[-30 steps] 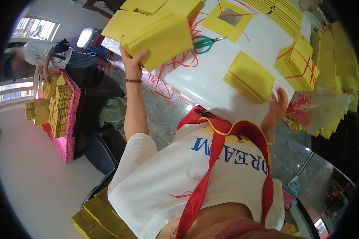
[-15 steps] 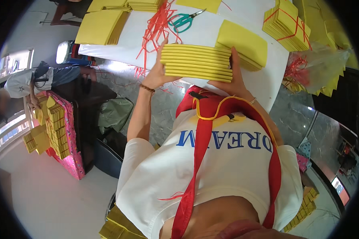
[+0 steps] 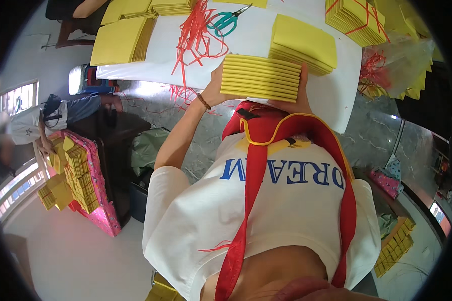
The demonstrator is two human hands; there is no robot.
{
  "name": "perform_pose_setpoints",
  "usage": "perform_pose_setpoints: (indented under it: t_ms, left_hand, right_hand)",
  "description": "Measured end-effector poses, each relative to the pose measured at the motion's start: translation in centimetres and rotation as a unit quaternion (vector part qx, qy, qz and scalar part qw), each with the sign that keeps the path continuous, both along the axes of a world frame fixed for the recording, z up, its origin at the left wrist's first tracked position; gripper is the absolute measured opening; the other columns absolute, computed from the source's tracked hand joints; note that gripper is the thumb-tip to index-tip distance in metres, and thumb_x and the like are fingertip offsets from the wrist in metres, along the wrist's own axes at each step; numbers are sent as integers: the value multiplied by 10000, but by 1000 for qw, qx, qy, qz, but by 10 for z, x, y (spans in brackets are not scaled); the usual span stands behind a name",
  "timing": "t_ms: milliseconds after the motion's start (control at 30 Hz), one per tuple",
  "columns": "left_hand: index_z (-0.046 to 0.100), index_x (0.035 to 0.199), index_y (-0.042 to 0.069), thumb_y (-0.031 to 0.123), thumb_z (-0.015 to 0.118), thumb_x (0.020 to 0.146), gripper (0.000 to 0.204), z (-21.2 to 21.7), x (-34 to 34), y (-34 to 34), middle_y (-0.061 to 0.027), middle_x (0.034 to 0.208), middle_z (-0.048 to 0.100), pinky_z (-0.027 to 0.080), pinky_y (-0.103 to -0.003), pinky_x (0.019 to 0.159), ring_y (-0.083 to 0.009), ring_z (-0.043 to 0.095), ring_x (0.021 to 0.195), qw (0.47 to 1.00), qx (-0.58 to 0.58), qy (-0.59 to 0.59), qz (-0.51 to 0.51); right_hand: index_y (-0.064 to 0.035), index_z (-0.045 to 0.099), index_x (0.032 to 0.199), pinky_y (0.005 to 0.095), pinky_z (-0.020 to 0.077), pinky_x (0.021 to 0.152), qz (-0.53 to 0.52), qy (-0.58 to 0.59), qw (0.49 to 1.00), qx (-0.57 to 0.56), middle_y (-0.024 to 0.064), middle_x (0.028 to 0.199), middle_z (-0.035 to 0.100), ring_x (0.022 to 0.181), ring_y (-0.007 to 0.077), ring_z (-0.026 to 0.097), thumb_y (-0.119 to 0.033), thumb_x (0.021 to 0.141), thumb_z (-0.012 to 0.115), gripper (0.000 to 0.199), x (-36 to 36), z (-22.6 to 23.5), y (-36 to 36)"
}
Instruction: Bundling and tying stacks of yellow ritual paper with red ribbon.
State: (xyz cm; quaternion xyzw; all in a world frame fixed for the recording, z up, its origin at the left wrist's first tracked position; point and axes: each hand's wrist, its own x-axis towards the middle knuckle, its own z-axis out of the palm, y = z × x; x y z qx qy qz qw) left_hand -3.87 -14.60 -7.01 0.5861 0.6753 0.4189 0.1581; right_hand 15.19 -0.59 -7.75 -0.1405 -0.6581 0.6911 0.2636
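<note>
Between my two hands is a stack of yellow folded sheets, its layered edges toward me, above the near edge of the white table. My left hand grips the stack's left end. At the right end my right hand presses against it, with fingers partly hidden behind the stack. Just beyond lies a second yellow stack. Farther left on the table are a tangle of red plastic strips and scissors with green handles.
More yellow stacks stand at the far left. A bundle tied with red strip sits at the far right, near a clear plastic bag. Another person is at a pink-covered table on the left.
The held stack has shifted slightly to the right relative to my body, still between both hands. Its layers look closer together. The whole view has shifted a little.
</note>
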Motion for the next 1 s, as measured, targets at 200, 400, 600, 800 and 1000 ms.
perform_pose_setpoints:
  t_ms: [200, 400, 600, 800, 1000]
  left_hand:
    - [468, 1120, 72, 357, 704, 610, 630, -24, -4, -4, -111, 1020, 510, 314, -386, 818, -266, 457, 972, 986, -33, 164, 22]
    - [436, 1145, 72, 312, 770, 556, 719, -34, -13, -3, -116, 1075, 493, 305, -388, 863, -268, 439, 1030, 995, -98, -5, -9]
    - [182, 1301, 88, 247, 835, 492, 1052, 27, -9, -23, -148, 1158, 442, 366, -383, 908, -241, 453, 1079, 955, -17, -295, -1]
    - [-72, 1358, 158, 531, 762, 493, 1258, 58, 20, -25, -161, 1278, 346, 283, -394, 994, -293, 350, 1192, 760, 185, -623, -24]
    - [103, 1309, 63, 241, 818, 515, 1083, 42, 41, -22, -129, 1230, 355, 350, -366, 938, -238, 396, 1134, 870, 150, -453, 120]
  right_hand:
    - [-39, -28, 1312, 350, 344, 941, -22, -51, 998, -19, 131, 1209, 349, 1098, 223, 415, -127, 551, 810, 1136, 4, -1, -8]
    - [-40, 96, 1290, 318, 389, 897, -61, -22, 997, 36, 117, 1134, 429, 1054, 206, 455, -136, 558, 810, 1027, 0, -1, 0]
    - [-84, 164, 1268, 321, 391, 899, -73, -1, 990, -123, 91, 1152, 416, 1080, 204, 429, -32, 563, 766, 928, -10, 28, -9]
    - [-116, 224, 1251, 333, 404, 887, -38, 66, 934, -348, 73, 1149, 420, 1086, 204, 419, -23, 640, 660, 757, -15, 21, -12]
    - [-117, 204, 1280, 356, 322, 959, -33, 58, 936, -346, 91, 1210, 387, 1133, 225, 382, -77, 660, 672, 778, -20, 10, -19]
